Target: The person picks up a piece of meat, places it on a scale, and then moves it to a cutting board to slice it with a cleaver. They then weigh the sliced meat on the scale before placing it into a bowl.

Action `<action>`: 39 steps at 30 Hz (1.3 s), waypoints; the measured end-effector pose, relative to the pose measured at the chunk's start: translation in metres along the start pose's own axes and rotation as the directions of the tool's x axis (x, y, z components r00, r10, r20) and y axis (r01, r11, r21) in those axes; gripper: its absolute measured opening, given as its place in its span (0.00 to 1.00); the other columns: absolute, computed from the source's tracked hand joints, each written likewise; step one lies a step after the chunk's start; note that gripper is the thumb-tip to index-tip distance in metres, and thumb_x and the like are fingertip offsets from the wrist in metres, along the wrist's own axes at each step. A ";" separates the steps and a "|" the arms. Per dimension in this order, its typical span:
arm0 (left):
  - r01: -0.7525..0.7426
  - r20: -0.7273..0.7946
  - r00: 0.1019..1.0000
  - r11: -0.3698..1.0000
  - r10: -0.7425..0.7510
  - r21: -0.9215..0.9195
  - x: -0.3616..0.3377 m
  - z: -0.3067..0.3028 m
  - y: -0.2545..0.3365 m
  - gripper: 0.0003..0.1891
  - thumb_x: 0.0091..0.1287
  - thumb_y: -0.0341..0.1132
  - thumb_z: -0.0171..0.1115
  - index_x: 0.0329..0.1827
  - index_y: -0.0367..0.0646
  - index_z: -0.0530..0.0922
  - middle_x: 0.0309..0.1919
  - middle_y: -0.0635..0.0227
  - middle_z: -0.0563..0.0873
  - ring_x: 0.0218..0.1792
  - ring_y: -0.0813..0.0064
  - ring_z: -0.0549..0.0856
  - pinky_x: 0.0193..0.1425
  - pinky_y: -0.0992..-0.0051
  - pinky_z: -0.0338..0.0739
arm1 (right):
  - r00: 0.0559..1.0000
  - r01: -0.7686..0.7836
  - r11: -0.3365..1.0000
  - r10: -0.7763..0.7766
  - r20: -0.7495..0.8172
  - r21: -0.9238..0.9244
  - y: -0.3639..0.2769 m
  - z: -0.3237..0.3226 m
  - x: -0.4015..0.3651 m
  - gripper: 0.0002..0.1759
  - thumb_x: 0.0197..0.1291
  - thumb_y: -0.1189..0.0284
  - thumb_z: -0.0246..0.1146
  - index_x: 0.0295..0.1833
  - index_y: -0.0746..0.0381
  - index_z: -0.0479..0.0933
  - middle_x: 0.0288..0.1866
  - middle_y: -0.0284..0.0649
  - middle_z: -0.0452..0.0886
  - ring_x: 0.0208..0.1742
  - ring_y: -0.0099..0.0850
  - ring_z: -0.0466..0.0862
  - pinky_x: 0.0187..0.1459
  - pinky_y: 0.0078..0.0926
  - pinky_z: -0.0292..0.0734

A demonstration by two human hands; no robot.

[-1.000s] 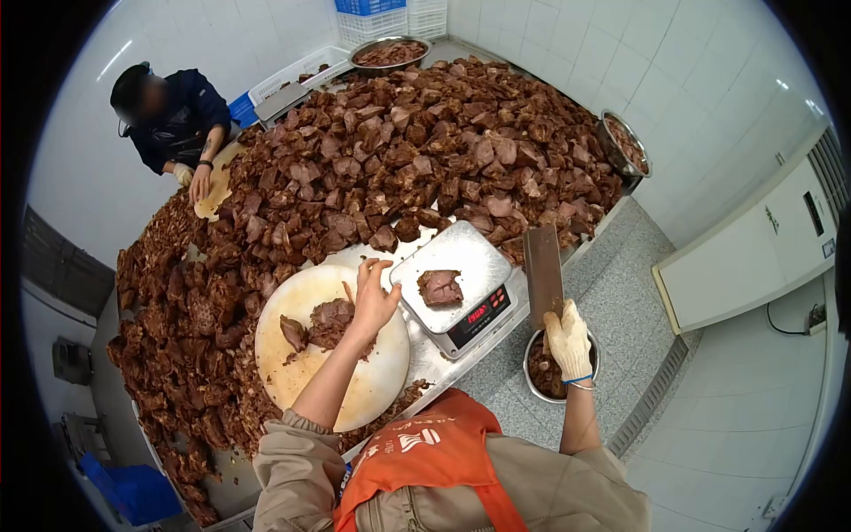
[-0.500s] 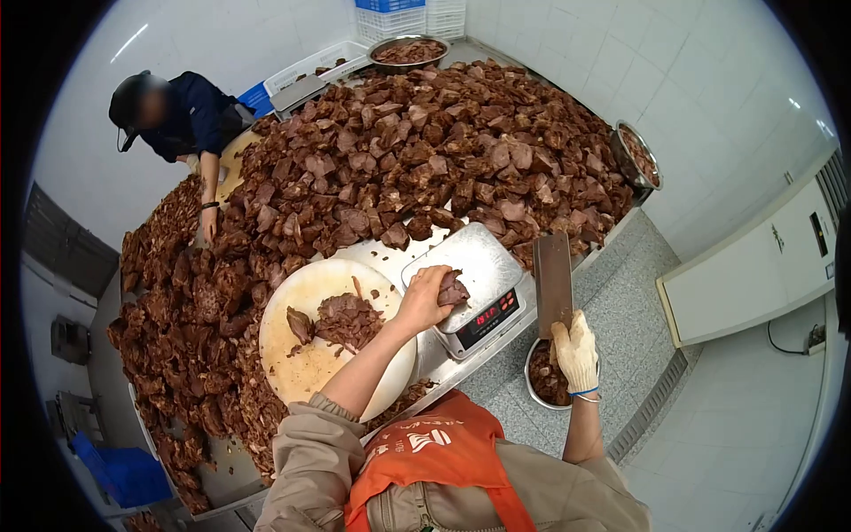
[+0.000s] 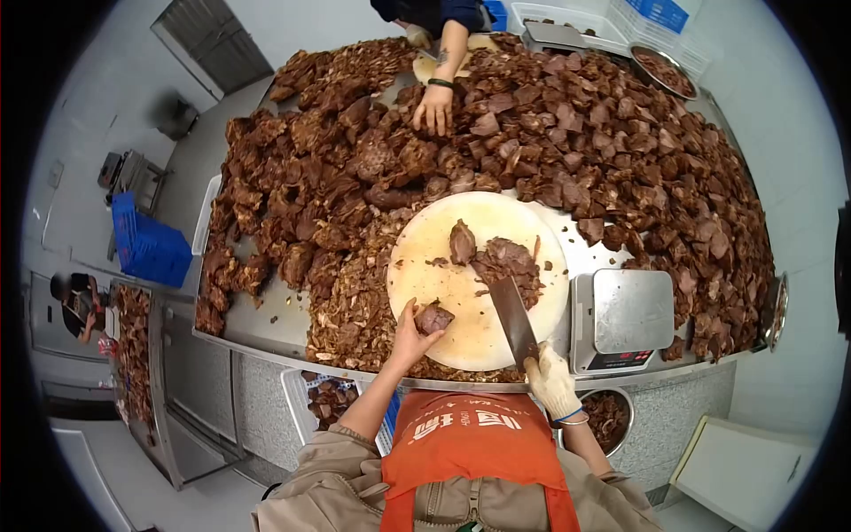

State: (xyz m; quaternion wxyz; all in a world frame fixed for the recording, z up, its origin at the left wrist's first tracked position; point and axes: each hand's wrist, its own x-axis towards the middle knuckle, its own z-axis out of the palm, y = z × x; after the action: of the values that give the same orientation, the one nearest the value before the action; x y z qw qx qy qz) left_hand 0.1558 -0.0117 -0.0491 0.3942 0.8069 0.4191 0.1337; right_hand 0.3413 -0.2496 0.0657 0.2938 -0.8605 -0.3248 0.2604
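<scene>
My left hand (image 3: 406, 336) grips a dark chunk of cooked meat (image 3: 433, 316) at the near edge of the round cutting board (image 3: 461, 288). My right hand (image 3: 551, 381), in a white glove, holds a cleaver (image 3: 513, 319) whose blade lies over the board's near right part, just right of that chunk. More cut meat (image 3: 503, 260) lies in the board's middle. The steel scale (image 3: 626, 317) to the right of the board has nothing on its pan.
A huge heap of brown meat pieces (image 3: 550, 133) covers the steel table. Another person's hand (image 3: 433, 108) reaches into the heap from the far side. A steel bowl of meat (image 3: 612, 417) sits low right, a white crate (image 3: 324, 399) below the table edge, a blue crate (image 3: 146, 248) at left.
My left hand took the meat chunk off the scale and brought it to the board. The cleaver came down from upright over the bowl to the board. My view swung left.
</scene>
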 end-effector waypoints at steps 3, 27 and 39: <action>-0.062 -0.100 0.993 0.998 0.064 0.024 -0.014 -0.023 -0.023 0.37 0.58 0.37 0.73 0.69 0.37 0.65 0.66 0.44 0.70 0.67 0.46 0.71 0.71 0.56 0.67 | 0.984 0.175 0.967 -0.173 0.027 -0.186 0.000 0.030 0.008 0.15 0.63 0.71 0.60 0.54 0.60 0.74 0.36 0.53 0.80 0.35 0.52 0.84 0.36 0.46 0.79; -0.423 0.260 0.889 0.893 0.376 0.153 0.004 0.006 -0.003 0.28 0.54 0.33 0.73 0.60 0.42 0.74 0.60 0.50 0.72 0.62 0.46 0.71 0.66 0.53 0.70 | 0.975 0.223 0.969 -0.219 0.047 -0.107 -0.005 0.094 0.052 0.20 0.63 0.73 0.59 0.61 0.63 0.73 0.42 0.54 0.79 0.39 0.53 0.82 0.39 0.45 0.80; -0.473 0.189 0.879 0.851 0.438 0.229 -0.002 0.017 0.002 0.29 0.54 0.34 0.72 0.59 0.37 0.74 0.52 0.51 0.76 0.53 0.48 0.75 0.59 0.56 0.74 | 0.832 0.539 0.543 -0.461 0.308 -0.644 -0.053 0.050 0.063 0.14 0.60 0.71 0.55 0.52 0.56 0.75 0.34 0.36 0.73 0.17 0.24 0.77 0.14 0.27 0.71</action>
State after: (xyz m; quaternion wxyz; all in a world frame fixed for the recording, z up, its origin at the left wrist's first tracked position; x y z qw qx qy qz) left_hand 0.1649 -0.0230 -0.0580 0.2648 0.9359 0.2032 0.1126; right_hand 0.3294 -0.1552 0.0508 -0.0150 -0.7614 -0.6450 0.0639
